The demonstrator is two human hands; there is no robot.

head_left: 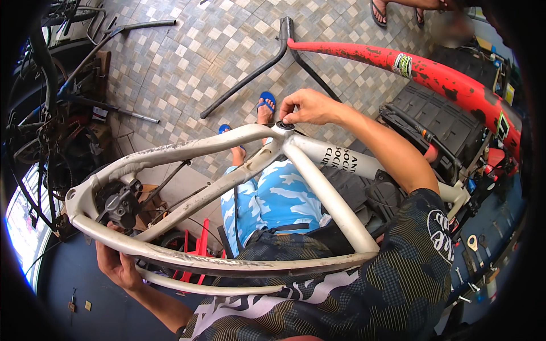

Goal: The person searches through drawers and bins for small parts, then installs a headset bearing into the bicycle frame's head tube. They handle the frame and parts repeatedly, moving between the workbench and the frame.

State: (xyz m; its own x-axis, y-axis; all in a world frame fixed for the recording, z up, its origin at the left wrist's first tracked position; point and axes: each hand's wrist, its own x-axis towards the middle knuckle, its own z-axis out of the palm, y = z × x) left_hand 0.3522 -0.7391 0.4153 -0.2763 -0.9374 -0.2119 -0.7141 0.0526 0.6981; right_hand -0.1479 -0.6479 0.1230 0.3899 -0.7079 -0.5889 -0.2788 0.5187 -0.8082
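A worn white bicycle frame [335, 213] lies across my lap, spanning most of the head view. At its rear end, my left hand [118, 266] curls its fingers around a lower tube, close to a black brake caliper [120, 207]. My right hand [310, 108] is at the tube junction in the upper middle. Thumb and fingertips there pinch down on a black ring [285, 125] at the round tube opening; the fingers partly cover it.
A red stand post [449, 79] with black splayed legs [244, 85] stands ahead. Black cases [438, 113] sit at right, with wrenches [473, 244] below. Bicycle parts [51, 108] crowd the left. A person's sandalled foot [379, 11] shows at the top. Red plastic pieces [200, 247] lie below the frame.
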